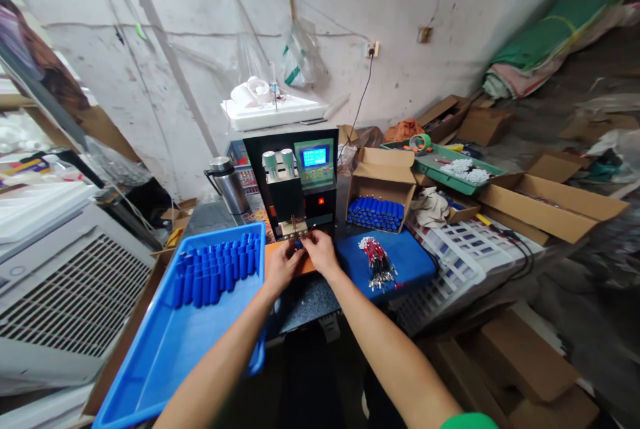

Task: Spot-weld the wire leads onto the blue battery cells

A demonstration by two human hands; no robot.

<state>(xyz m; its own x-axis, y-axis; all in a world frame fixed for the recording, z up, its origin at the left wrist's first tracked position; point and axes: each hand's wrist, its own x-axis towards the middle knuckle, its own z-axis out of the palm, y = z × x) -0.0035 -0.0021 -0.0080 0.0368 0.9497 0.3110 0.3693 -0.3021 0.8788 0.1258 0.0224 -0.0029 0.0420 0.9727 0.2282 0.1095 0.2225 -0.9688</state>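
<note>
My left hand [281,265] and my right hand [321,252] meet at the front of a black spot welder [327,212], just under its electrodes [294,224]. A bit of a blue battery cell [299,244] shows between the fingertips, with the left fingers closed around it. The right thumb and fingers are pinched close beside it; what they grip is mostly hidden, though a thin end sticks up above them. Below the hands lies an orange plate [306,266]. To the right, a bundle of red and black wire leads [379,261] rests on a blue mat [415,257].
A blue tray [195,356] holding rows of blue cells [213,276] stands at left. Right of the welder is a cardboard box [383,166] of blue cells. A steel flask [229,188] stands behind the tray; a green tray [435,166] lies at far right.
</note>
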